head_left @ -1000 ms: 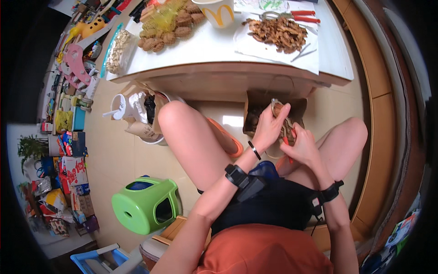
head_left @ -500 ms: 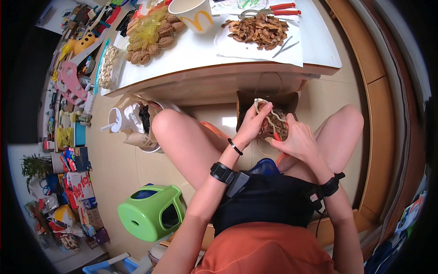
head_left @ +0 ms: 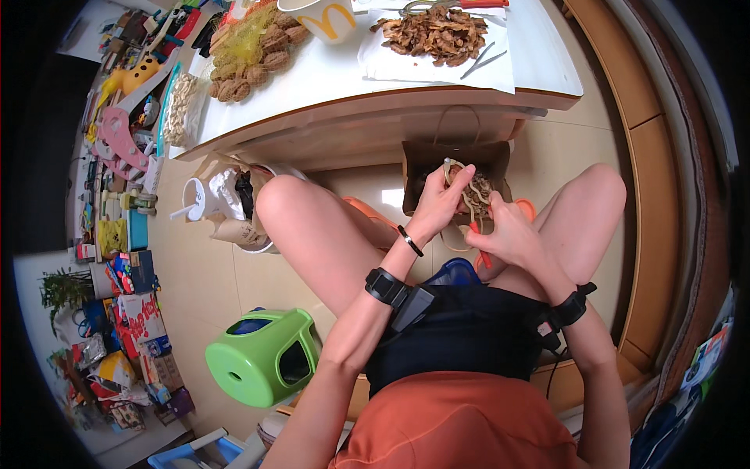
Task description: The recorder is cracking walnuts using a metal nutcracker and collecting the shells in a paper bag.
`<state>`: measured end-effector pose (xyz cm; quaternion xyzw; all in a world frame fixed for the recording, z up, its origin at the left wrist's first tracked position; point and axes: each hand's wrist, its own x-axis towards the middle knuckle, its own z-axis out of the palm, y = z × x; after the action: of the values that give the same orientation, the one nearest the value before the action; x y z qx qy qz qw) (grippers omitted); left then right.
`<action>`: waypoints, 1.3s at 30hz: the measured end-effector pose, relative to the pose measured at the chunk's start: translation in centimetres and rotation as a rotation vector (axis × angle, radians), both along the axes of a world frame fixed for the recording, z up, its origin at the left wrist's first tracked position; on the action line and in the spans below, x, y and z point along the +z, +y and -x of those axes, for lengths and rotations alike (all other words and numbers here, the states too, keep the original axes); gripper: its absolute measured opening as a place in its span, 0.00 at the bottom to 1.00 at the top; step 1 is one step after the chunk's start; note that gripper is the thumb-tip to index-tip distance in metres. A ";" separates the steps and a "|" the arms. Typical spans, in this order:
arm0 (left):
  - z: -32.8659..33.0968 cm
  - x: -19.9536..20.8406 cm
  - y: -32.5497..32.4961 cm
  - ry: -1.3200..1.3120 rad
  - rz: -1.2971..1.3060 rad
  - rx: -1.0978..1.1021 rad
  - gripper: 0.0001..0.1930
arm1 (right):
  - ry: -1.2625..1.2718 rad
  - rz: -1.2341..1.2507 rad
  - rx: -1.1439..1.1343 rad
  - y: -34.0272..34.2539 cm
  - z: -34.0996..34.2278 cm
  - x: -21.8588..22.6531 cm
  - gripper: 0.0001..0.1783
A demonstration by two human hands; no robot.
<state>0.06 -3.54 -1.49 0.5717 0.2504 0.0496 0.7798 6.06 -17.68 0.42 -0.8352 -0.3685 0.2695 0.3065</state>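
My right hand is closed round the red-tipped handles of a metal nutcracker, which slants over an open brown paper bag. At the nutcracker's head, my left hand is closed, its fingers pinched on what looks like a walnut, mostly hidden by them. Brown shell pieces lie inside the bag, between my knees. On the white table ahead are walnuts in a yellow net and a heap of brown walnut pieces on white paper.
A white paper cup, a second red-handled tool, tweezers and a bag of pale nuts are on the table. A waste bin with rubbish stands by my left knee. A green stool is at left.
The view has shifted slightly, so the table sits higher in it. My right hand and the handles have tilted a little; both red handle tips now show below my right fingers.
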 end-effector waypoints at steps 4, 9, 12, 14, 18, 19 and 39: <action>0.0 -0.8 -0.4 0.020 -0.069 0.016 0.14 | 0.081 0.037 0.006 -0.1 0.1 -0.7 0.26; -0.4 -1.5 -0.7 0.046 -0.037 0.068 0.12 | 0.171 -0.006 -0.005 -0.1 0.2 -1.6 0.26; -0.4 -2.1 -0.5 0.056 -0.065 0.056 0.12 | 0.188 0.019 -0.021 -0.2 0.3 -2.3 0.23; -0.4 -2.8 -0.2 0.045 -0.187 0.032 0.18 | 0.157 0.021 -0.006 0.0 0.1 -2.3 0.22; -1.3 -1.8 1.5 0.125 0.376 0.033 0.28 | 0.278 -0.114 -0.151 0.6 0.0 -1.8 0.27; -1.1 -2.1 2.4 0.031 0.628 -0.043 0.25 | 0.217 -0.274 -0.188 0.5 -0.7 -1.2 0.24; 1.1 1.3 5.0 -0.147 0.653 -0.093 0.16 | -0.664 -0.594 -0.287 4.3 -8.2 8.9 0.05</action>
<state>-0.99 1.45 -0.21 0.2975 0.1698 -0.0280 0.9391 14.26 -13.38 9.35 -0.7949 -0.3885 -0.1748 0.4321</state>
